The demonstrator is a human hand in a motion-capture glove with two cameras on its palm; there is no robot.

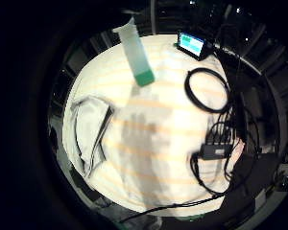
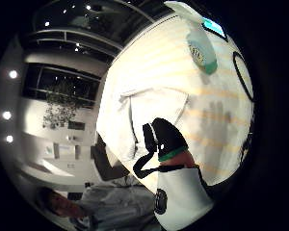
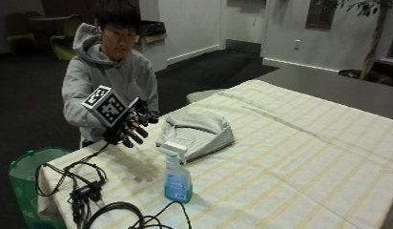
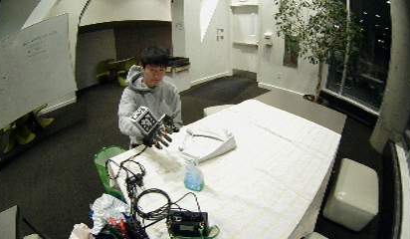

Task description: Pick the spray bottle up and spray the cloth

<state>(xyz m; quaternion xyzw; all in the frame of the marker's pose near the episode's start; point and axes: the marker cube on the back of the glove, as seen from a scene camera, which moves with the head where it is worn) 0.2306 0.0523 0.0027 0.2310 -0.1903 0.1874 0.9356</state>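
A spray bottle [image 3: 177, 178] with a white trigger head and blue-green liquid stands upright on the striped tablecloth [image 3: 298, 157]. It shows too in the palm views as the spray bottle [image 1: 137, 56] [image 2: 198, 41] and in the wide view [image 4: 192, 175]. A folded light grey cloth [image 3: 196, 131] [image 1: 90, 130] [image 2: 149, 113] [image 4: 206, 141] lies just behind it. My gloved right hand [image 3: 129, 128] [image 4: 158, 133] hovers above the table to the left of the cloth and bottle, fingers spread and relaxed, holding nothing. Its shadow falls on the tablecloth.
Black cables [image 3: 114, 210] and a small black box [image 1: 216, 151] lie at the near left end of the table. A green bin [image 3: 25, 176] stands beside that corner. A small lit screen [image 1: 192, 44] sits by the table's end.
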